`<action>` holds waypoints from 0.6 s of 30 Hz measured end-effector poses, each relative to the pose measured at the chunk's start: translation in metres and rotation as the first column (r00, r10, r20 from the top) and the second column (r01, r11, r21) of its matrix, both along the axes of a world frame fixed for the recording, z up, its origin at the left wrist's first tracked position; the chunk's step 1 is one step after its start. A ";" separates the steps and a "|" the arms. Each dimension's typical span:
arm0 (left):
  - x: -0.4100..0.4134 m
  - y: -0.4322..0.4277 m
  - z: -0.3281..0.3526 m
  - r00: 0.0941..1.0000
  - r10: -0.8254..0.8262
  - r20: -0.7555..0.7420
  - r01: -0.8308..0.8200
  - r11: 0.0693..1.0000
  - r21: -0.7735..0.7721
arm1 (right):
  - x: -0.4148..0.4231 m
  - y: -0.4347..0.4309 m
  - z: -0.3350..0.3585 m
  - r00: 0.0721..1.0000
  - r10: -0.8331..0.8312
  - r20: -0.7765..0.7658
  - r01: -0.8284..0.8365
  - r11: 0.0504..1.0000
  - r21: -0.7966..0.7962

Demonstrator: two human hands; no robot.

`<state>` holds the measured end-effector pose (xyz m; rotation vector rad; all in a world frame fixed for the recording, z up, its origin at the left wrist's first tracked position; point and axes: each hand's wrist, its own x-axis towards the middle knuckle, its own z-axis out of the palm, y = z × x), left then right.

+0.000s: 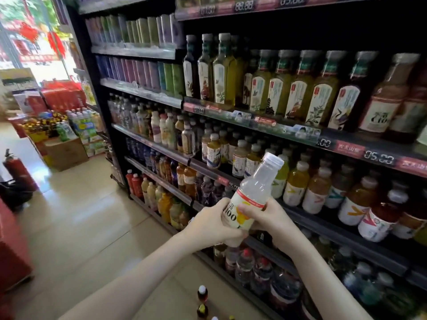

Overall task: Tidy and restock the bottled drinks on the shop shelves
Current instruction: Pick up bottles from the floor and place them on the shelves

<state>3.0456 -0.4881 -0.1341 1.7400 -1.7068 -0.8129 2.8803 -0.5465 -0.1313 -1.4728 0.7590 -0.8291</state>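
I hold a pale cloudy drink bottle (pixel 250 195) with a white cap and a white-and-yellow label, tilted with its cap up and to the right, in front of the shelves. My left hand (pixel 212 224) wraps its lower body from the left. My right hand (pixel 265 215) grips the label from the right, thumb across the front. Behind it runs a shelf row of white-capped yellow and amber tea bottles (pixel 318 192). Above that stands a row of tall square green tea bottles (pixel 298 86).
The black shelf unit (pixel 300 137) fills the right side, with water bottles (pixel 265 271) on the lowest level. A few loose bottles (pixel 202 303) stand on the tiled floor below my arms. A cardboard box (pixel 67 153) and a red extinguisher (pixel 16 169) sit down the aisle to the left.
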 end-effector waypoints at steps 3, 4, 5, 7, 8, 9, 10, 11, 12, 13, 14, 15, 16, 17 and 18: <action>0.020 -0.027 0.016 0.990 -0.076 -0.120 0.085 0.994 0.067 | 0.016 -0.022 0.007 0.992 -0.129 -0.011 0.129 0.991 -0.018; 0.028 -0.036 0.022 0.969 -0.116 -0.217 0.143 0.983 0.115 | 0.020 -0.027 0.011 0.987 -0.161 -0.014 0.161 0.987 -0.029; 0.037 -0.046 0.029 0.939 -0.157 -0.307 0.214 0.963 0.163 | 0.022 -0.031 0.017 0.983 -0.181 -0.004 0.181 0.982 -0.046; 0.053 -0.069 0.045 0.905 -0.233 -0.356 0.322 0.922 0.214 | 0.024 -0.039 0.028 0.975 -0.217 0.051 0.220 0.972 -0.084; 0.059 -0.080 0.053 0.904 -0.264 -0.337 0.347 0.913 0.216 | 0.025 -0.042 0.034 0.962 -0.263 0.077 0.270 0.958 -0.095; 0.062 -0.092 0.059 0.904 -0.285 -0.318 0.359 0.911 0.203 | 0.024 -0.046 0.040 0.940 -0.328 0.094 0.337 0.936 -0.103; 0.063 -0.104 0.063 0.903 -0.299 -0.308 0.364 0.914 0.181 | 0.023 -0.051 0.044 0.912 -0.395 0.107 0.406 0.907 -0.109; 0.062 -0.116 0.065 0.901 -0.303 -0.311 0.363 0.918 0.158 | 0.021 -0.054 0.048 0.883 -0.454 0.118 0.466 0.877 -0.115; 0.058 -0.126 0.064 0.896 -0.305 -0.322 0.361 0.923 0.134 | 0.019 -0.057 0.051 0.852 -0.508 0.129 0.522 0.844 -0.123; 0.053 -0.136 0.064 0.893 -0.305 -0.330 0.356 0.929 0.105 | 0.014 -0.059 0.055 0.818 -0.558 0.144 0.574 0.808 -0.133; 0.045 -0.145 0.063 0.893 -0.303 -0.332 0.345 0.935 0.075 | 0.009 -0.061 0.059 0.782 -0.603 0.158 0.623 0.770 -0.141; 0.037 -0.152 0.063 0.893 -0.304 -0.330 0.337 0.940 0.046 | 0.003 -0.062 0.063 0.743 -0.647 0.171 0.669 0.730 -0.144; 0.029 -0.158 0.063 0.892 -0.310 -0.330 0.333 0.943 0.016 | -0.003 -0.063 0.067 0.701 -0.689 0.185 0.713 0.686 -0.147; 0.020 -0.162 0.063 0.887 -0.324 -0.329 0.339 0.941 -0.012 | -0.010 -0.062 0.070 0.661 -0.722 0.205 0.750 0.643 -0.154; 0.011 -0.166 0.064 0.881 -0.345 -0.323 0.352 0.935 -0.039 | -0.018 -0.060 0.072 0.623 -0.748 0.227 0.782 0.603 -0.160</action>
